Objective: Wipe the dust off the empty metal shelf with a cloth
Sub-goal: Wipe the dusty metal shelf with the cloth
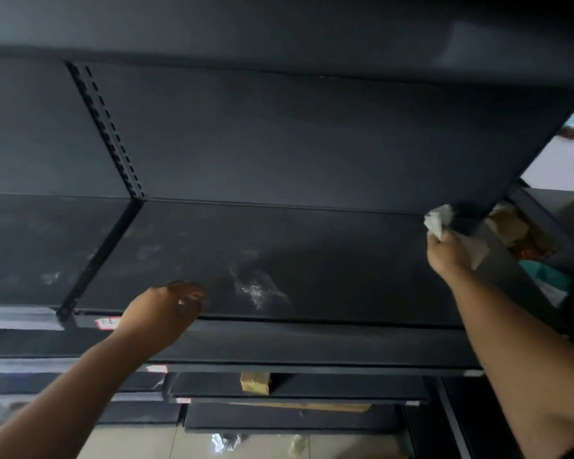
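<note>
Head view, the only one supplied: the dark metal shelf (328,260) spans the middle of the frame, bare of goods, with an upper shelf overhanging along the top edge and a slotted upright (108,134) running down from the upper left to the shelf's rear corner.

Right hand (451,251), at centre right: clenched around a crumpled white cloth (439,218); the cloth is pressed into the rear right corner, where the shelf meets the back panel and the end panel; the placement suggests the wipe is being started or turned at the far end, so that a stroke can be drawn leftward across the whole surface; a loose tail of the cloth hangs beside the wrist.

Left hand (169,309), at lower centre left: holds nothing; fingers loosely curled, resting on or just above the shelf's front edge; contact cannot be confirmed; it appears placed to brace the person while the other arm reaches deep.

Condition of surface: pale dust smudges (259,289) lie at centre front, just right of the left hand; fainter marks lie further left; judged largely unwiped.

Below: lower shelves, a small cardboard box (255,381), litter on the floor at the bottom edge.
</note>
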Action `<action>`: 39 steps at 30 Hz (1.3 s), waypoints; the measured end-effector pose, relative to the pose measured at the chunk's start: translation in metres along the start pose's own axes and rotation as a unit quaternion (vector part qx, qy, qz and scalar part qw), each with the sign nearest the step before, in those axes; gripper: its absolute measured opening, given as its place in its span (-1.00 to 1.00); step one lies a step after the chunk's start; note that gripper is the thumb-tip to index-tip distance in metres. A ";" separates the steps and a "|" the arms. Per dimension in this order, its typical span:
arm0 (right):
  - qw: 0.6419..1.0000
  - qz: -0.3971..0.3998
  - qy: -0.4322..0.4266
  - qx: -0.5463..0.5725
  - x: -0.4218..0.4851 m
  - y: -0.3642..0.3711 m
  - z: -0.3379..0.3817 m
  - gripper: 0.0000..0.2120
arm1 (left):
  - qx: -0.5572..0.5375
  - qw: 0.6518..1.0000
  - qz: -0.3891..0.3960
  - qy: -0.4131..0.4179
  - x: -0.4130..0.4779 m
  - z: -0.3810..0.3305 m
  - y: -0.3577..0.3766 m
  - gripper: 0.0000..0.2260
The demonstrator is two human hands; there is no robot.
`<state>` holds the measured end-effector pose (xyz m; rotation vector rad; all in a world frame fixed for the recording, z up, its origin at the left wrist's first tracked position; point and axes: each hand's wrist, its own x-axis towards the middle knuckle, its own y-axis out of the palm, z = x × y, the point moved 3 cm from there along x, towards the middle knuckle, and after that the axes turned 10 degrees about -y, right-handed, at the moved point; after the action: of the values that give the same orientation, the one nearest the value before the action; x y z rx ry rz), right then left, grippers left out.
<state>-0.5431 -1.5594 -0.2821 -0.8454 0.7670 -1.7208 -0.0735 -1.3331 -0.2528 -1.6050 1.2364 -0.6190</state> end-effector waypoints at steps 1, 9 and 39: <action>0.999 0.025 -0.019 -0.031 0.003 0.021 0.016 -0.48 | 0.000 1.000 -0.010 -0.003 -0.001 0.005 -0.001 -0.82; 0.948 0.125 -0.287 -0.064 -0.081 0.166 0.242 -0.64 | 0.003 1.000 -0.013 -0.020 0.004 0.038 -0.008 -0.78; 0.967 0.086 -0.234 -0.051 -0.272 0.166 0.276 -0.68 | 0.156 0.984 0.049 0.069 0.015 0.147 -0.050 -0.79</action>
<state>-0.1678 -1.3702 -0.3143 -1.1655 0.5883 -1.2671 0.0755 -1.2903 -0.2677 -1.2510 1.2400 -0.8286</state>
